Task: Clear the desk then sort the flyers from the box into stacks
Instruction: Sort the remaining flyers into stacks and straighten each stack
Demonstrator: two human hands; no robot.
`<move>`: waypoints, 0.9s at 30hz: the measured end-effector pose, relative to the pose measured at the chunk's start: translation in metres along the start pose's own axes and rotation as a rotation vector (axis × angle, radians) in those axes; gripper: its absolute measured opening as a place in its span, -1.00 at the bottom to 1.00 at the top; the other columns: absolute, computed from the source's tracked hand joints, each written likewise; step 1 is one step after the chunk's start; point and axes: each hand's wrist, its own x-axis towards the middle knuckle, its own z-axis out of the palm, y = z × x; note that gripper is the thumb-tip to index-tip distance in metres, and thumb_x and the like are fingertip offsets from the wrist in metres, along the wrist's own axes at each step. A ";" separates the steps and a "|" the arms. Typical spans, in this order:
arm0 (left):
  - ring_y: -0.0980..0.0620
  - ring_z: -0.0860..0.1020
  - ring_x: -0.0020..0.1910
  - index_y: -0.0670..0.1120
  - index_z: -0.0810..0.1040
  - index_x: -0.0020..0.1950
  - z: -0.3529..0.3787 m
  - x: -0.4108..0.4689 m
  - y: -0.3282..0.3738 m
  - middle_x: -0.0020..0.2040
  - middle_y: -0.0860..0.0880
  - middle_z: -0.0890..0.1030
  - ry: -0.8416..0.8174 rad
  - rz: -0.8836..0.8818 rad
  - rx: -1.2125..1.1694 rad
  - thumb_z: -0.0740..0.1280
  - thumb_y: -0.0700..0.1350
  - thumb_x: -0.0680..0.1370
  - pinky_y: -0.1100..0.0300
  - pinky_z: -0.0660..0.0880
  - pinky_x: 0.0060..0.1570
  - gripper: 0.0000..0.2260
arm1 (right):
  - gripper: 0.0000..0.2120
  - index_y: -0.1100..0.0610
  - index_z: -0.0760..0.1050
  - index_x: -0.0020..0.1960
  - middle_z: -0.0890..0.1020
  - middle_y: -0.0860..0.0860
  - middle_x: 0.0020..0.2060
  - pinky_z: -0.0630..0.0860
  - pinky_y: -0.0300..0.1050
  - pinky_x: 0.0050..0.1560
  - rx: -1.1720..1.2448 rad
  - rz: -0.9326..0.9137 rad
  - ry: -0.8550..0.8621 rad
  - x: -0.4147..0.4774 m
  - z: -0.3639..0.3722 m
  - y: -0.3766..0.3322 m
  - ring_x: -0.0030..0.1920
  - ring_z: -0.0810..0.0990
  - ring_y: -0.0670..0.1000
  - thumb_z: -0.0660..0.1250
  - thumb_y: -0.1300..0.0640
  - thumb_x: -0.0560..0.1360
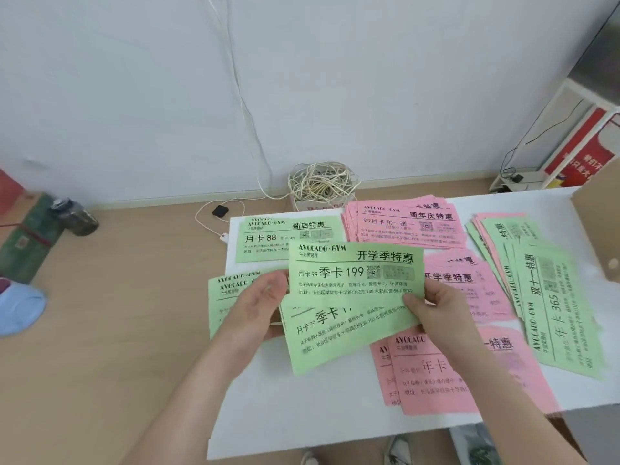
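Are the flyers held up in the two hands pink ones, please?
No: the left hand and the right hand pinch green flyers, while the pink flyers lie on the desk.

Tangled cream cable coil (322,182) on the floor by the wall. A thin cord (235,78) runs up the wall above it. Just left of the coil, a black adapter (220,210). Farther left: a dark jar (76,217), a green carton (28,233), something blue (18,305). Far right of the coil, a white shelf (570,135) with a red poster (583,152).
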 end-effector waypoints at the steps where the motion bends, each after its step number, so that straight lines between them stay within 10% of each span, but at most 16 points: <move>1: -0.02 0.58 0.16 0.13 0.50 0.23 0.005 -0.006 -0.004 0.11 0.04 0.65 0.039 -0.019 -0.024 0.27 0.30 0.45 0.06 0.56 0.05 -0.57 | -0.75 0.02 0.59 0.01 0.68 -0.08 -0.15 0.55 -0.20 -0.41 -0.057 -0.016 -0.012 0.000 0.003 0.004 -0.23 0.66 -0.04 0.28 0.34 0.54; 6: 0.24 0.59 0.00 0.18 0.41 0.20 0.034 -0.014 -0.031 -0.04 0.18 0.65 0.332 -0.032 0.290 0.49 -0.10 0.42 0.19 0.52 0.03 -0.56 | -0.76 -0.04 0.57 -0.09 0.68 -0.05 -0.20 0.64 0.06 -0.27 -0.161 -0.046 -0.047 -0.003 0.014 0.027 -0.22 0.66 0.06 0.30 0.31 0.53; 11: 0.18 0.64 -0.10 0.20 0.53 -0.03 0.038 -0.023 -0.042 -0.11 0.18 0.68 0.481 -0.034 0.300 0.42 -0.27 0.44 0.09 0.58 -0.03 -0.65 | -0.79 -0.04 0.60 -0.11 0.70 -0.11 -0.25 0.59 -0.21 -0.37 -0.055 -0.086 -0.093 -0.001 0.009 0.031 -0.25 0.67 -0.11 0.38 0.28 0.49; 17: 0.31 0.61 -0.21 0.15 0.54 -0.04 0.012 -0.048 -0.038 -0.15 0.20 0.65 0.509 -0.108 0.381 0.40 -0.32 0.47 0.39 0.49 -0.30 -0.66 | -0.87 0.03 0.61 -0.08 0.69 -0.02 -0.30 0.56 -0.21 -0.29 -0.092 -0.106 -0.118 0.007 0.010 0.038 -0.31 0.65 -0.05 0.40 0.25 0.49; 27: 0.09 0.55 0.04 0.02 0.61 0.04 0.012 -0.053 -0.051 0.03 0.14 0.61 0.582 -0.013 0.718 0.38 -0.20 0.50 0.20 0.47 0.02 -0.83 | -0.60 -0.03 0.46 0.31 0.54 -0.06 -0.17 0.54 -0.12 -0.09 -0.471 -0.278 -0.245 0.002 0.014 0.039 -0.18 0.55 -0.08 0.39 0.11 0.49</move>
